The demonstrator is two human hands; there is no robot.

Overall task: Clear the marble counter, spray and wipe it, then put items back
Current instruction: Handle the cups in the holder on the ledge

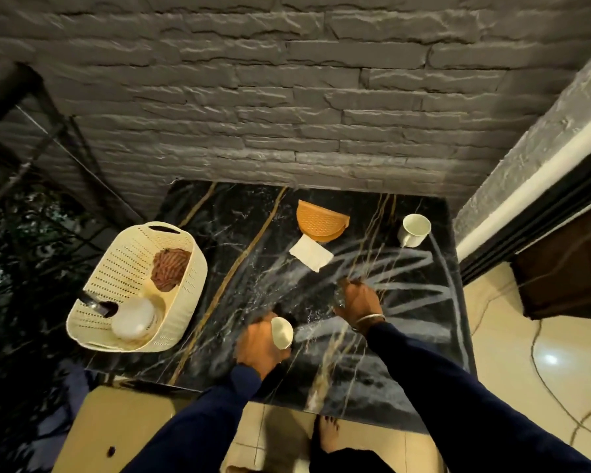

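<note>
The black marble counter (239, 233) has gold veins and is streaked with white smears on its right half. My left hand (258, 346) is near the front edge, closed around a small white cup (282, 332) tilted on its side. My right hand (359, 302) hovers palm down over the smeared middle, fingers curled. Something small and clear may be under its fingertips, but blur hides it. An orange perforated napkin holder (321, 220) stands at the back, with a white napkin (311, 256) lying in front of it. A white mug (414, 230) sits at the back right.
A cream perforated basket (116, 268) rests on the counter's left edge, holding a brown scrubber (168, 269), a white lidded jar (133, 317) and a dark object. A grey stone wall (287, 114) backs the counter. My bare foot (328, 435) and a cable are on the tiled floor.
</note>
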